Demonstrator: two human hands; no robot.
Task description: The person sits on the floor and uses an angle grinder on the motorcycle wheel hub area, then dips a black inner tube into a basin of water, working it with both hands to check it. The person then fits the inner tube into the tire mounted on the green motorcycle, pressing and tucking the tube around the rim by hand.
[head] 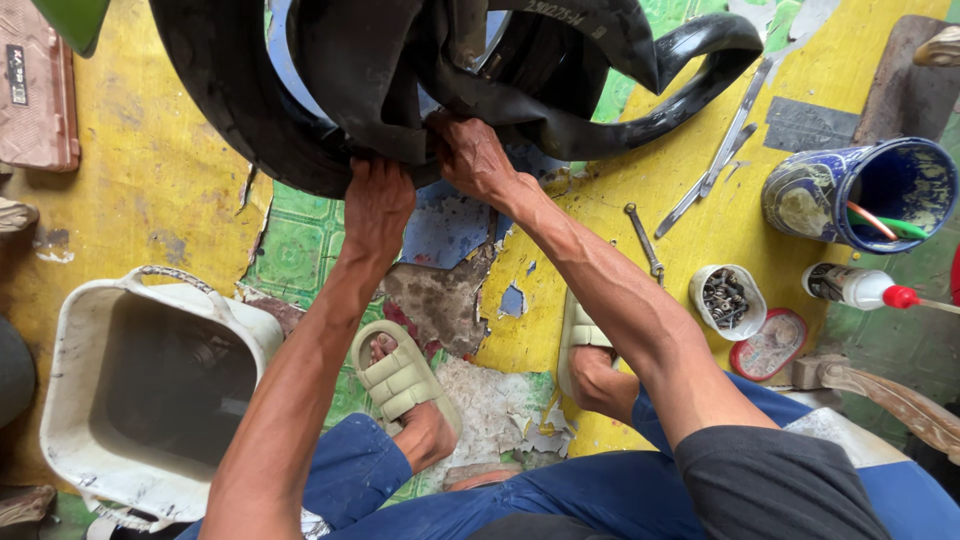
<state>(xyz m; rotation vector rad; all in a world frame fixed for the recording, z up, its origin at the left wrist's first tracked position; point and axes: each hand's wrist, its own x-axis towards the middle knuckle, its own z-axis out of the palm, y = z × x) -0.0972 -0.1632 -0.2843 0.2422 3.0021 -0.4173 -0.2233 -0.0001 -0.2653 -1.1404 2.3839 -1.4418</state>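
A black rubber tyre (250, 110) stands on the painted floor at the top of the head view, with a black inner tube (640, 90) bulging out of it to the right. My left hand (378, 205) grips the tyre's lower edge with the fingers curled over it. Just to its right, my right hand (472, 155) is pressed on the tyre and tube, the fingertips tucked under the rubber. Both forearms reach up from my knees in blue trousers. My feet wear pale green sandals (400, 375).
A dirty white plastic tub (75, 400) with dark water sits at the lower left. On the right lie metal tyre levers (720, 155), a spanner (645, 240), a small pot of nuts (725, 297), a red lid (768, 345), a blue tin (860, 195) and a glue bottle (860, 287).
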